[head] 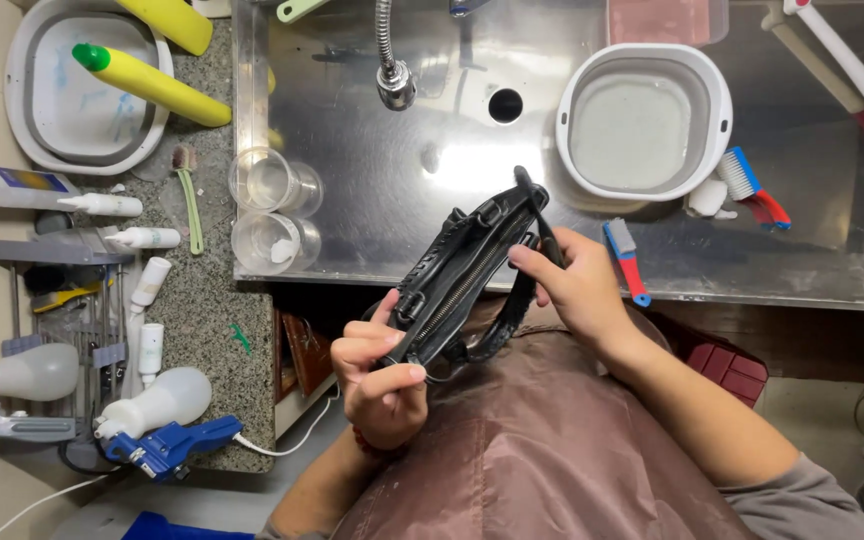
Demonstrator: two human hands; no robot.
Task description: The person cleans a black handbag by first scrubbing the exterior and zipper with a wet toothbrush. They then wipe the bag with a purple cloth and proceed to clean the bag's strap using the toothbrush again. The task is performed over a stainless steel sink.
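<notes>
Holding: a small black leather handbag (462, 280) sits between both hands, tilted, its zipper running lengthwise, over the front edge of the steel sink (432, 160) and above the brown apron (552, 450).
Left grip: the left hand (380, 375) is closed around the bag's lower end, thumb and fingers pinching the leather beside the zipper.
Right grip: the right hand (577, 290) is closed on the bag's upper end, fingers curled around the black strap (537, 205) where it rises from the bag.
Beyond the right grip: a white square basin (642, 120) stands in the sink; just outward from the hand lies a blue and red brush (627, 262), with a second brush (752, 188) near the basin's corner.
Beyond the bag: the flexible faucet (392, 75) hangs over the sink near the drain hole (504, 105).
Outward from the left grip: two clear plastic cups (274, 210) lie on their sides at the sink's edge; on the speckled counter (207, 300) are a green toothbrush (190, 195), small white bottles (147, 238), a yellow bottle (152, 82) across a second basin (82, 90), and a blue tool (167, 445) with a white bulb.
</notes>
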